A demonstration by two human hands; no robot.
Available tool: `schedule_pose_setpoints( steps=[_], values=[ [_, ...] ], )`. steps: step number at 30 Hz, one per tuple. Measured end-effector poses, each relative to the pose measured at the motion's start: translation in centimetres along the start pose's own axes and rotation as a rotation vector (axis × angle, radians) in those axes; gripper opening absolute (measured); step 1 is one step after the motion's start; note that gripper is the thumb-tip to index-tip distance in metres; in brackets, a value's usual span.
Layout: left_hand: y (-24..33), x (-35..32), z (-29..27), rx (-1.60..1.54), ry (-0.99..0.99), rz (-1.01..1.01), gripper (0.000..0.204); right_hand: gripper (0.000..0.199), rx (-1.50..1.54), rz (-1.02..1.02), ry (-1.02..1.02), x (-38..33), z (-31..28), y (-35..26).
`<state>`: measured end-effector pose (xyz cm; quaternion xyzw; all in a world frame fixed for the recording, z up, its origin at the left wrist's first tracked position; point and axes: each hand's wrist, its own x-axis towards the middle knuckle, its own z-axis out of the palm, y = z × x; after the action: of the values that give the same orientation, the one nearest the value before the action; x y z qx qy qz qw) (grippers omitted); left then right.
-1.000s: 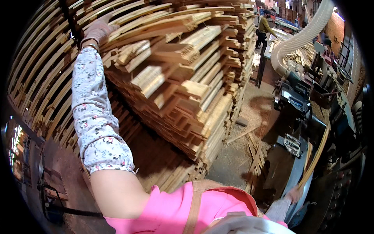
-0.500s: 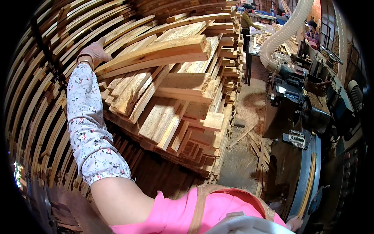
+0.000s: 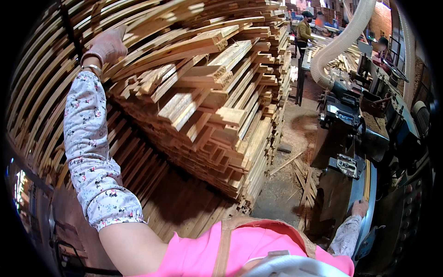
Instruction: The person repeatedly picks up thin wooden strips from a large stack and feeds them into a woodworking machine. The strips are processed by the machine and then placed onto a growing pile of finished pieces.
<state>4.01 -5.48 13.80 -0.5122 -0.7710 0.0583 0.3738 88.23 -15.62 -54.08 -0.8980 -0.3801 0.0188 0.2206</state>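
My left hand [image 3: 106, 45], in a pale pinkish glove below a floral sleeve, reaches to the far left over a tall stack of lumber. Its fingers are closed at the near end of a wooden board [image 3: 164, 18], which is smeared by motion above the stack. Other sawn boards [image 3: 189, 51] lie under and beside it. On the right, my right hand [image 3: 359, 208] is bare and closed at the near end of a narrow wooden strip [image 3: 367, 181]. That strip lies along the metal bed [image 3: 355, 184] of a woodworking machine; its far end is hidden by the machine.
The lumber stack [image 3: 217, 138] fills the middle. A ribbed dust hose [image 3: 318, 64] drops to the machine head [image 3: 341, 111]. Offcuts [image 3: 305, 182] and sawdust lie on the floor between stack and machine. A co-worker [image 3: 304, 30] stands at a far table; another person [image 3: 383, 48] is behind the machine.
My left hand has moved up and left, and a board now swings above the stack. My right hand has moved forward along the machine bed, and the strip's near end has advanced with it.
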Motion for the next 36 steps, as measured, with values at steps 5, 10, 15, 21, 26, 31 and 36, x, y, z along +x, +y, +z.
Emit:
schedule_pose_setpoints(
  steps=[5,10,15,21,26,31,36],
  values=[
    [0.7,-4.7,-7.5,-0.197,0.286,0.019,0.069,0.057,0.045,-0.037,0.065,1.6,0.0,-5.8],
    [3.3,-7.7,-15.3,-0.110,0.399,0.134,0.066,0.058,0.484,-0.347,-0.091,0.6,-4.0,-16.3],
    [5.7,-10.6,-16.6,-0.428,0.570,0.383,0.068,0.070,1.159,-0.757,-0.273,1.3,-12.3,-26.0],
    [20.6,-15.2,-23.8,-1.073,0.334,0.803,0.070,0.117,1.716,-0.985,-0.572,-2.7,-23.5,-36.4],
    [44.8,-19.9,-18.8,-1.767,-0.226,1.035,0.072,0.106,2.008,-0.762,-0.308,-5.1,-22.9,-28.9],
    [58.2,-35.0,-6.1,-1.587,-0.451,0.931,0.081,0.085,1.201,-0.558,0.121,-6.5,-15.0,-21.4],
    [66.0,-48.6,1.1,-2.379,-1.592,0.450,0.072,0.070,1.065,0.041,-0.390,-9.1,-12.4,-13.4]
  ],
)
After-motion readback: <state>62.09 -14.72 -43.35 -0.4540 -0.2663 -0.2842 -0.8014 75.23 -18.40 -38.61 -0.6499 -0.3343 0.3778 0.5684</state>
